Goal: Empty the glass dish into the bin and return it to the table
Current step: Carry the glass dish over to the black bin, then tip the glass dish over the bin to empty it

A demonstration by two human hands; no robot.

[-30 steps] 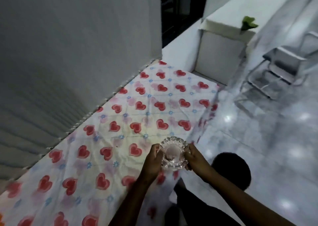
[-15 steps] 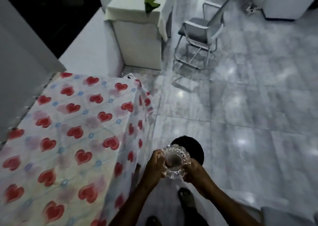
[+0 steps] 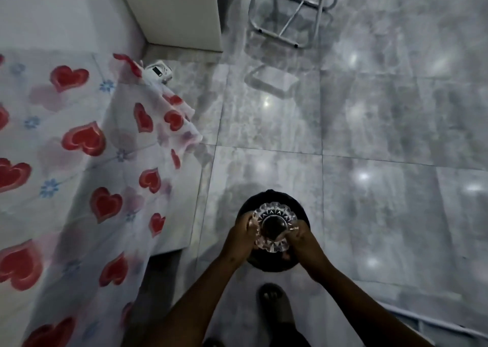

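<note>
A cut-glass dish (image 3: 272, 227) with a scalloped rim is held directly above a round black bin (image 3: 272, 204) standing on the grey floor. My left hand (image 3: 239, 237) grips the dish's left edge and my right hand (image 3: 303, 237) grips its right edge. The dish's centre looks dark against the bin below; whether anything lies in it cannot be told. The table with a white cloth printed with red hearts (image 3: 66, 161) fills the left side, its cloth hanging to the floor.
A metal-framed chair (image 3: 293, 16) stands at the top on glossy grey tiles. A white cabinet (image 3: 179, 13) is at the top left, with a small white device (image 3: 157, 72) on the floor beside it. My sandalled foot (image 3: 274, 304) is below the bin.
My view has swung from the table to the floor. Both hands have carried the dish off the heart cloth and over the black bin.
</note>
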